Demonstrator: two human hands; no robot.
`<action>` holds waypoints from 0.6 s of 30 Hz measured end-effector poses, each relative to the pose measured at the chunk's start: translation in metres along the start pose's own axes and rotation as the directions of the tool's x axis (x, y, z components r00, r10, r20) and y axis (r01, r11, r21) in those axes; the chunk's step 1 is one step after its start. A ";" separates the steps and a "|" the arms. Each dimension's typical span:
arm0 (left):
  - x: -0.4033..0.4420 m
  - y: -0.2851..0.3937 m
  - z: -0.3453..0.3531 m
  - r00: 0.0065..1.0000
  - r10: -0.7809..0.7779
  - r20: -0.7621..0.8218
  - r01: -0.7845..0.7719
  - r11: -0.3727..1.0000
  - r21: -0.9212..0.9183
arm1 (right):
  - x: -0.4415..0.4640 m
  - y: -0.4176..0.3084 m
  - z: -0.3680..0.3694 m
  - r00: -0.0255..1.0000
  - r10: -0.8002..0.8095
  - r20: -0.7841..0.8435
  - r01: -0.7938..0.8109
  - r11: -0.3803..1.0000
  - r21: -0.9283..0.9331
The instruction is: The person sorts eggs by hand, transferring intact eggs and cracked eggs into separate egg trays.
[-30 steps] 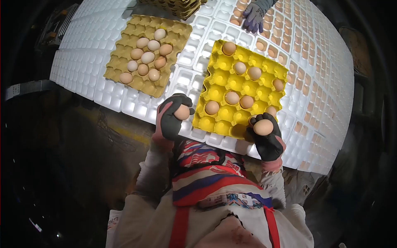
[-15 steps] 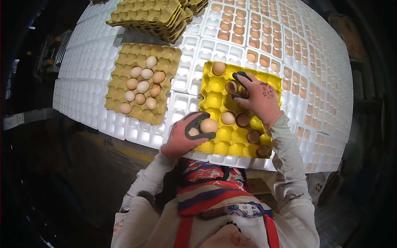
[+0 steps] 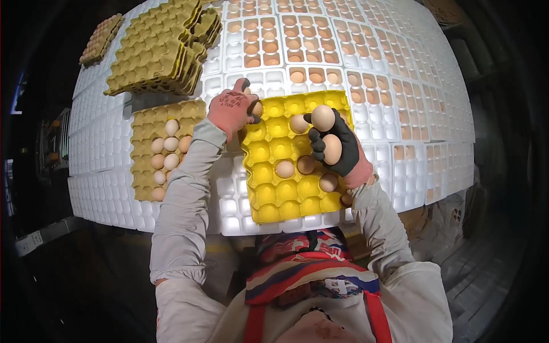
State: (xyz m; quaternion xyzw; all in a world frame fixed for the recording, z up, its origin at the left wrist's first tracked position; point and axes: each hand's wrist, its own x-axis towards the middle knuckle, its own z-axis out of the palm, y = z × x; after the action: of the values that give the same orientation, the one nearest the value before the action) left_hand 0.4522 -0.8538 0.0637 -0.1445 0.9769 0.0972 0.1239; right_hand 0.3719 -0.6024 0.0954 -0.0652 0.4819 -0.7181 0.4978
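Note:
My left hand (image 3: pixel 231 111), in a pink glove with dark fingertips, is curled at the far left corner of a yellow egg tray (image 3: pixel 269 171). An egg (image 3: pixel 257 108) shows against its fingers, and part of another is visible near the fingertips; whether both are gripped is unclear. Turned palm up above the tray's right side, my right hand (image 3: pixel 346 157) holds two brown eggs, one egg (image 3: pixel 323 118) at the fingertips and one egg (image 3: pixel 331 150) lower down. Several eggs sit in the tray, among them a pale egg (image 3: pixel 285 169) and a brown egg (image 3: pixel 328 182).
Left of the yellow tray lies a brown pulp tray (image 3: pixel 143 123) with several eggs, partly behind my left arm. Stacked pulp trays (image 3: pixel 151 48) stand beyond it. White plastic trays (image 3: pixel 91 151) cover the surface, many on the right filled with eggs. A full egg tray (image 3: pixel 102 39) sits far left.
My left hand has moved from the yellow tray's near left side to its far corner. My right hand has turned palm up and now holds two eggs. The view has shifted.

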 end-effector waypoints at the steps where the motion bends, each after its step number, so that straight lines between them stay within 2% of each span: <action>1: 0.000 -0.004 0.002 0.999 0.022 -0.034 -0.023 1.000 -0.020 | 0.006 0.011 -0.024 0.991 0.052 0.126 -0.080 0.970 0.229; 2: -0.006 -0.004 -0.005 0.995 0.041 -0.094 -0.048 0.995 -0.082 | -0.007 0.004 -0.016 1.000 0.004 0.030 -0.006 0.997 0.075; 3: -0.010 -0.011 -0.002 0.978 0.024 -0.206 -0.050 0.992 -0.119 | -0.013 0.009 -0.026 0.997 0.004 0.083 -0.028 0.957 0.290; 4: -0.018 -0.006 -0.015 0.949 0.009 -0.316 -0.099 0.958 -0.270 | -0.023 0.011 -0.039 0.992 -0.027 0.121 -0.035 0.874 0.485; 5: -0.012 -0.023 0.005 0.916 -0.101 -0.389 -0.252 0.611 -0.751 | -0.046 0.009 -0.043 0.976 -0.209 -0.062 0.207 0.978 -0.030; 6: -0.020 -0.011 -0.009 0.964 -0.166 -0.208 -0.172 0.207 -0.963 | -0.061 0.010 -0.058 0.978 -0.184 -0.098 0.202 0.952 0.232; 7: -0.023 0.011 -0.010 0.977 -0.095 -0.193 -0.204 -0.126 -0.971 | -0.078 0.015 -0.076 0.932 -0.270 -0.244 0.312 0.937 0.156; 8: -0.019 0.024 -0.004 0.970 0.103 -0.219 -0.128 -0.546 -0.828 | -0.093 0.017 -0.094 0.866 -0.348 -0.359 0.396 0.916 0.068; 9: -0.019 0.058 -0.006 0.926 0.276 -0.258 0.060 -0.782 -0.621 | -0.109 0.011 -0.115 0.802 -0.273 -0.531 0.430 0.881 0.198; 10: -0.015 0.083 0.006 0.914 0.341 -0.222 0.180 -0.828 -0.531 | -0.130 0.007 -0.139 0.681 -0.350 -0.643 0.478 0.878 0.029; 11: -0.011 0.107 0.018 0.896 0.404 -0.184 0.297 -0.853 -0.429 | -0.150 0.009 -0.179 0.558 -0.375 -0.741 0.506 0.861 -0.054; 12: -0.011 0.150 0.024 0.858 0.466 -0.216 0.341 -0.832 -0.437 | -0.170 0.005 -0.213 0.415 -0.365 -0.833 0.529 0.842 -0.105; 13: -0.009 0.187 0.032 0.859 0.492 -0.141 0.434 -0.846 -0.311 | -0.188 0.005 -0.252 0.263 -0.454 -0.851 0.459 0.835 -0.303; 14: -0.009 0.224 0.040 0.855 0.515 -0.064 0.499 -0.849 -0.172 | -0.202 0.000 -0.287 0.153 -0.605 -0.781 0.228 0.791 -0.568; 15: -0.003 0.262 0.046 0.816 0.576 -0.046 0.565 -0.813 -0.142 | -0.213 0.003 -0.332 0.131 -0.737 -0.663 -0.111 0.653 -0.749; 16: 0.008 0.300 0.051 0.772 0.635 -0.028 0.629 -0.769 -0.113 | -0.224 -0.017 -0.340 0.209 -0.783 -0.586 -0.463 0.448 -0.764; 18: 0.028 0.368 0.064 0.717 0.696 0.039 0.695 -0.708 -0.122 | -0.228 -0.034 -0.366 0.391 -0.654 -0.648 -0.701 0.244 -0.670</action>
State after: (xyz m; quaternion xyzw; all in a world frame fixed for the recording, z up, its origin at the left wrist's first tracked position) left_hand 0.3273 -0.5013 0.0522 -0.0823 -0.0732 0.9641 0.2416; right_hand 0.2531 -0.1941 0.0162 0.0633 0.9889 -0.1342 -0.0099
